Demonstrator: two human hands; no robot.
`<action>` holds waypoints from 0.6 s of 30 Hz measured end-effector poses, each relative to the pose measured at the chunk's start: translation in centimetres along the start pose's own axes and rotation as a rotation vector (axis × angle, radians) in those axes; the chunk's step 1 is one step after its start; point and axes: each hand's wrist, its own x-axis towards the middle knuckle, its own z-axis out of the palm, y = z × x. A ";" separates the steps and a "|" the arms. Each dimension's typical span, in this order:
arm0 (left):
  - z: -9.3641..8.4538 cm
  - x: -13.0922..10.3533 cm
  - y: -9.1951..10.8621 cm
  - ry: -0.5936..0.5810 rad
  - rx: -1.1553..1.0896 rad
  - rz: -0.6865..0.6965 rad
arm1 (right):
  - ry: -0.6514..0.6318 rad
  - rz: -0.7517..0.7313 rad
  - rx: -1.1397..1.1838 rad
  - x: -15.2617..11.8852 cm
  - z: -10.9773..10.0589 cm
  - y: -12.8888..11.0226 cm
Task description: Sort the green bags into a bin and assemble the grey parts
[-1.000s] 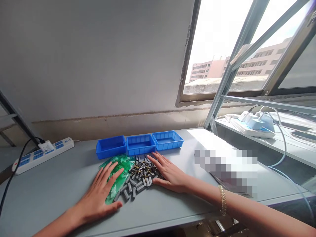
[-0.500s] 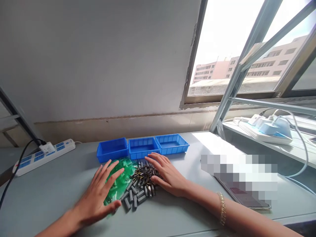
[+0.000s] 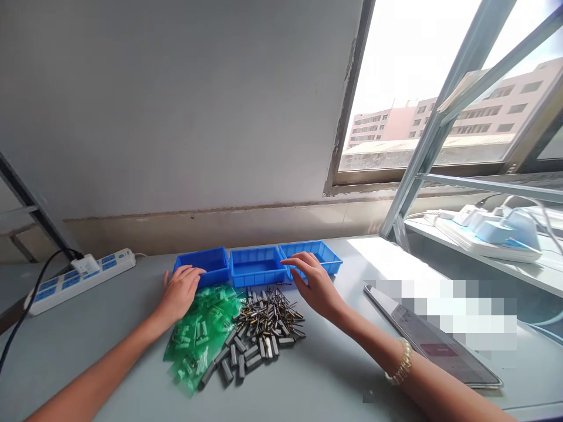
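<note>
One power strip (image 3: 79, 282) left of trays (image 3: 259, 278), tablet (image 3: 433, 347) right.

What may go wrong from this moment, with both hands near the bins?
The left hand, at the left blue bin, might nudge it out of line. The thin metal pins and grey blocks lie loose beside the green bags, so some could slip underneath. The right forearm, beside the flat device, might bump it.

Three blue bins (image 3: 258, 278); two hands (image 3: 179, 291); one gold-coloured bracelet (image 3: 402, 362).
</note>
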 end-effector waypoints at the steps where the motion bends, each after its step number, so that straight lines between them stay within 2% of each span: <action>1: 0.1 0.0 -0.3 0.000 -0.007 0.032 | 0.000 0.002 -0.004 -0.1 -0.1 0.2; 7: 0.4 -0.1 -1.7 -0.001 -0.068 0.174 | -0.026 0.061 -0.079 -0.5 -0.7 1.7; 18: 0.7 -0.1 -2.2 0.017 -0.184 0.225 | -0.106 0.149 -0.229 -0.8 -0.6 3.6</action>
